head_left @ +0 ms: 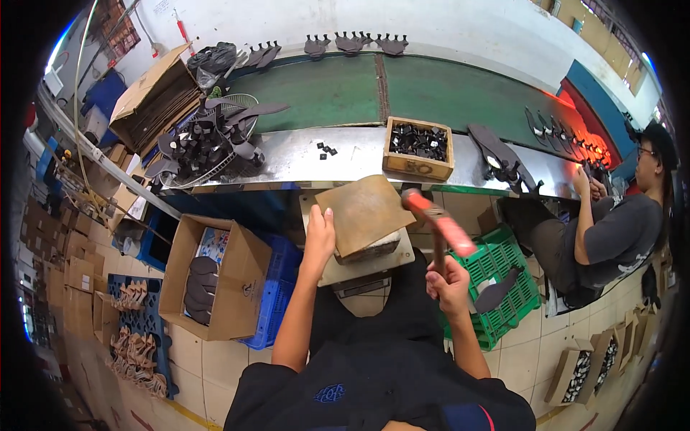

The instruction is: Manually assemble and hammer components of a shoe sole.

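A square brown board (365,214) lies tilted over a thick block (370,255) on a pale stand in front of me. My left hand (321,235) grips the board by its left edge, with the thumb on the near side. In my right hand (449,284) is the handle of a hammer (444,223), held upright. Its red head, smeared by motion, hangs above the board's right edge. Whatever may lie under the board is hidden.
Along the metal bench edge stand a wooden box (419,149) of small black parts and a wire basket (208,144) of dark shoe pieces. Behind runs a green conveyor (460,90). A carton (241,276) is left, a green crate (496,287) right, a seated co-worker (622,223) far right.
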`<state>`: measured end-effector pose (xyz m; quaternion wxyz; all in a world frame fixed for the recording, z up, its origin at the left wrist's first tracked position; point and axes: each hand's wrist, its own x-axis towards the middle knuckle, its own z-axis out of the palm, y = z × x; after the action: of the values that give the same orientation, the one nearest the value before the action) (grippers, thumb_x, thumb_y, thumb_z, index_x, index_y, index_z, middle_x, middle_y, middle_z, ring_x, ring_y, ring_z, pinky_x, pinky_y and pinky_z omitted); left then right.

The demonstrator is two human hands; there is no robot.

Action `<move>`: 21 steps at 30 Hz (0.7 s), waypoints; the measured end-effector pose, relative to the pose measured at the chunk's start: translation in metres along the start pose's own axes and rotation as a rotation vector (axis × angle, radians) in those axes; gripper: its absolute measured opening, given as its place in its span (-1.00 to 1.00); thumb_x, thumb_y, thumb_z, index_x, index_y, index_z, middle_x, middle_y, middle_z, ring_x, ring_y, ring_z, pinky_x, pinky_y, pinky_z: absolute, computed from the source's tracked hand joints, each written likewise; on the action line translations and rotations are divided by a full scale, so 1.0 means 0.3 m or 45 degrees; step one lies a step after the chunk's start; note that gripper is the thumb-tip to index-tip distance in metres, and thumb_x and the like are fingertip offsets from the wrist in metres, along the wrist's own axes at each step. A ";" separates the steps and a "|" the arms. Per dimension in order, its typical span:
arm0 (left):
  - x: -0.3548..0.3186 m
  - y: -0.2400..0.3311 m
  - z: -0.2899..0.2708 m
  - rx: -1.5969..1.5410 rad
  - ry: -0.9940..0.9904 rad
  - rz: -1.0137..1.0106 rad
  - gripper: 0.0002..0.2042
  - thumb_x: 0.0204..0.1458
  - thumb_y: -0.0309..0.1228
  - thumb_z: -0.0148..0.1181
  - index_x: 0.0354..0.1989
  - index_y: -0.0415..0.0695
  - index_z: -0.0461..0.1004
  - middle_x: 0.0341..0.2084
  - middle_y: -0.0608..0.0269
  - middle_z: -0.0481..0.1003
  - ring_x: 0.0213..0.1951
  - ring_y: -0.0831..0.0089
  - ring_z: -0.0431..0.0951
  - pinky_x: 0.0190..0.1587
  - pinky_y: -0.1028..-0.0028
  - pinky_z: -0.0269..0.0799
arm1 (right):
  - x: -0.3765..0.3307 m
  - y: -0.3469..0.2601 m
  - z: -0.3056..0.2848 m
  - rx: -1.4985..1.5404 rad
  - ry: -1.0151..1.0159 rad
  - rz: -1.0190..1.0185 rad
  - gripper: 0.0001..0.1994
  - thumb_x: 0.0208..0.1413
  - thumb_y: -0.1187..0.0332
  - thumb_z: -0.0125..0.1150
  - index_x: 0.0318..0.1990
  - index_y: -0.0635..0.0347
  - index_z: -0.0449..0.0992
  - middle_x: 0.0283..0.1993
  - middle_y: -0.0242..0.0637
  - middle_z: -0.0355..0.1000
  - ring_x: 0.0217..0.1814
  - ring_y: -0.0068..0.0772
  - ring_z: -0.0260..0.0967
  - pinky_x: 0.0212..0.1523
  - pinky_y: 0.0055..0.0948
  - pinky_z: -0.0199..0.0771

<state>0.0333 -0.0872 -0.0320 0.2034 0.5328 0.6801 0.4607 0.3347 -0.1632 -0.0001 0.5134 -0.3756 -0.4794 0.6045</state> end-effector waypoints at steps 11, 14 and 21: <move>0.013 -0.103 0.007 0.058 0.042 0.016 -0.68 0.32 -0.27 -0.09 -0.11 -0.39 0.21 -0.15 -0.34 0.43 -0.06 -0.15 0.48 0.07 0.16 0.33 | -0.047 -0.085 -0.095 0.303 0.000 -0.293 -0.71 0.35 0.39 0.01 -0.47 0.12 0.17 -0.73 -0.47 0.03 -0.82 -0.61 -0.02 -0.79 -0.52 0.10; 0.011 -0.072 -0.021 0.265 0.190 0.070 -0.43 0.29 -0.29 -0.03 0.29 -0.47 -0.03 0.21 -0.52 0.16 0.24 -0.17 0.29 0.28 0.15 0.19 | -0.059 -0.101 -0.141 0.221 -0.014 -0.207 -0.66 0.34 0.35 0.05 -0.53 0.11 0.18 -0.75 -0.46 0.06 -0.82 -0.57 0.05 -0.76 -0.52 0.16; 0.013 0.133 -0.072 0.623 -0.033 0.502 -0.44 0.18 -0.23 0.15 0.21 -0.39 0.22 0.21 -0.27 0.27 0.30 -0.10 0.22 0.33 0.09 0.13 | -0.139 -0.089 -0.253 0.022 0.352 0.015 -0.60 0.24 0.26 0.25 -0.59 0.06 0.22 -0.75 -0.53 0.12 -0.82 -0.67 0.03 -0.79 -0.56 0.03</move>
<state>0.0368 -0.0921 0.0133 -0.0155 0.6932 0.6518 0.3072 0.4216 -0.1891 0.0045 0.5742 -0.4539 -0.3966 0.5540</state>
